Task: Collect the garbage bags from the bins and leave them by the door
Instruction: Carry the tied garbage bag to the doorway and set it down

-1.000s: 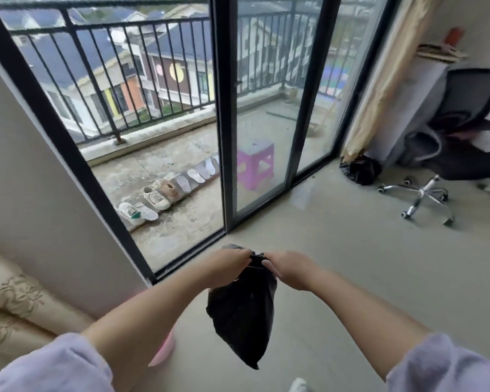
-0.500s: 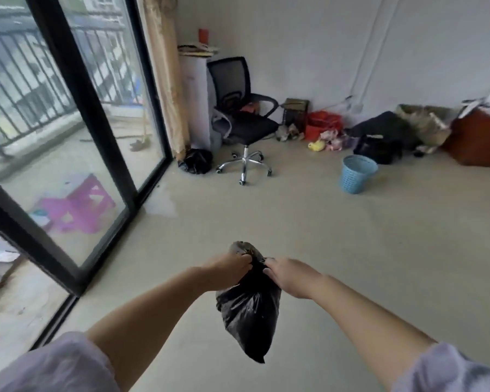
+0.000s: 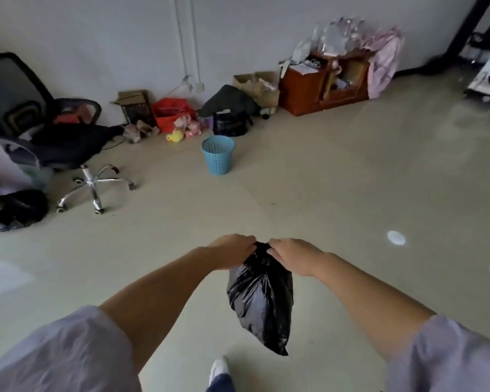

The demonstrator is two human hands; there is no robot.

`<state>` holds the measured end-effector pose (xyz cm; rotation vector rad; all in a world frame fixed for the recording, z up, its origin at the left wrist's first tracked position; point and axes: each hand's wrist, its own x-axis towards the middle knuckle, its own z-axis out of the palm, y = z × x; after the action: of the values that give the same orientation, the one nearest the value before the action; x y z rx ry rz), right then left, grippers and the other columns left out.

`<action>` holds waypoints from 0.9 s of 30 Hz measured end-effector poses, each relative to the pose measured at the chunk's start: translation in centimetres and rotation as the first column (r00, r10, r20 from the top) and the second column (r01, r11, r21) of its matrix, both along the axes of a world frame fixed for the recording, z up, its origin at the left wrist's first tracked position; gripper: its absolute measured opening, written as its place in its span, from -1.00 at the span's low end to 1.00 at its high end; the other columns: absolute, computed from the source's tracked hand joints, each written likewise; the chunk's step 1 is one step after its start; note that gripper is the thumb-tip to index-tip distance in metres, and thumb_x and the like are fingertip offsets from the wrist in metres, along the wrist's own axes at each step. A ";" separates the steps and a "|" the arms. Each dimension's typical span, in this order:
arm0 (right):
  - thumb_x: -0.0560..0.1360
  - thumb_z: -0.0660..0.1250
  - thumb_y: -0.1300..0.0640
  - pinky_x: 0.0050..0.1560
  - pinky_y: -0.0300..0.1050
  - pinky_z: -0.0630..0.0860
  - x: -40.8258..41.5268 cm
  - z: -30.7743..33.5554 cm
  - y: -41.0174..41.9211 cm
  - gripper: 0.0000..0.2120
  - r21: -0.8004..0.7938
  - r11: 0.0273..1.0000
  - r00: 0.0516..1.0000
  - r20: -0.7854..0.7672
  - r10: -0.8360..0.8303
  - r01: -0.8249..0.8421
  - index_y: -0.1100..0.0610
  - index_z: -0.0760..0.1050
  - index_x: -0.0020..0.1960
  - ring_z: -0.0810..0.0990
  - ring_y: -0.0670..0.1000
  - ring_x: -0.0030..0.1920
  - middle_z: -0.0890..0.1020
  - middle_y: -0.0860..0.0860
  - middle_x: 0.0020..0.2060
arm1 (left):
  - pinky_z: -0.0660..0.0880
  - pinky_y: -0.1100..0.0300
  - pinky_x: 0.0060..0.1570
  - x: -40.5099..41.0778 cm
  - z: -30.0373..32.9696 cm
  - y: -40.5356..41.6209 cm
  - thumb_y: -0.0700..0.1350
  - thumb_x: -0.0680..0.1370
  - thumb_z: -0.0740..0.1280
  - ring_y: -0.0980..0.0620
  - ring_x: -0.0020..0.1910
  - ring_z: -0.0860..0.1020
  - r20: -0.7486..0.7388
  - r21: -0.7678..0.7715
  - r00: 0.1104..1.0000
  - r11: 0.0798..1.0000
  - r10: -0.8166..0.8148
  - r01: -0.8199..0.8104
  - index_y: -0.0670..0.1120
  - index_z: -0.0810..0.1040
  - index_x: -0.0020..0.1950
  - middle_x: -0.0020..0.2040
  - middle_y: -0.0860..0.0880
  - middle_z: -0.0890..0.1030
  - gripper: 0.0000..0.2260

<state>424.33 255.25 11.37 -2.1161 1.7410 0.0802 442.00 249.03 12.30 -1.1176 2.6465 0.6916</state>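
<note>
Garbage bag (image 3: 262, 295) in curled fingers (image 3: 248, 244)

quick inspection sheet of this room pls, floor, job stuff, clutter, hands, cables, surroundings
surface: pale floor, a white spot on it at right.
job's things: black garbage bag hanging off the floor; blue bin upright, no liner visible.
clutter: office chair, dark bag beside it, red bag, yellow toy, cardboard boxes, wooden cabinet piled with items.
hands: left hand and right hand both grip the bag's neck.
cables: thin lines run down the wall to a socket.
surroundings: white wall, dark door frame at far right.
</note>
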 end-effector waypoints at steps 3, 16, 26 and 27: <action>0.66 -0.03 0.02 -0.17 -0.08 0.32 -5.7 -0.3 -1.9 -0.67 0.001 0.996 0.994 -0.049 -0.093 0.093 0.24 0.38 0.11 0.55 0.20 -0.05 0.57 0.21 -0.01 | 0.34 0.11 -0.14 -6.4 -0.5 -3.8 -0.02 0.67 0.01 -0.13 -0.11 0.49 0.014 0.003 0.993 0.993 -0.115 0.115 -0.16 0.38 0.02 -0.06 -0.19 0.55 -0.74; 0.66 -0.01 0.03 -0.36 -0.11 0.23 -24.4 1.6 -14.7 -0.77 -0.036 0.863 0.863 -0.023 -0.505 0.504 0.13 0.24 -0.10 0.35 0.01 -0.35 0.33 -0.06 -0.38 | 0.40 0.06 -0.19 -29.4 1.1 -22.3 -0.09 0.66 0.02 0.02 -0.26 0.48 -0.070 -0.022 0.874 0.877 -0.481 0.480 -0.18 0.44 0.15 -0.19 -0.02 0.49 -0.74; 0.66 -0.01 0.04 -0.37 -0.12 0.19 -43.1 1.8 -25.9 -0.70 -0.062 0.834 0.835 -0.012 -0.549 0.548 0.04 0.21 -0.24 0.26 -0.06 -0.41 0.32 -0.03 -0.39 | 0.31 0.11 -0.25 -49.5 0.9 -34.7 -0.09 0.66 0.03 0.00 -0.32 0.36 -0.097 -0.028 0.850 0.855 -0.517 0.517 -0.12 0.34 -0.09 -0.30 -0.01 0.41 -0.80; 0.66 -0.01 0.05 -0.38 -0.14 0.18 -45.3 1.9 -27.0 -0.72 -0.053 0.842 0.842 -0.014 -0.539 0.538 0.08 0.24 -0.20 0.26 -0.05 -0.41 0.32 -0.03 -0.39 | 0.30 0.12 -0.26 -51.6 0.8 -35.8 -0.09 0.66 0.03 0.01 -0.32 0.36 -0.102 -0.014 0.852 0.858 -0.513 0.514 -0.11 0.34 -0.09 -0.30 0.00 0.40 -0.81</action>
<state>379.08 228.24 13.24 -1.5764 2.3069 -0.0905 390.45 213.24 13.05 -0.3293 2.8286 0.6614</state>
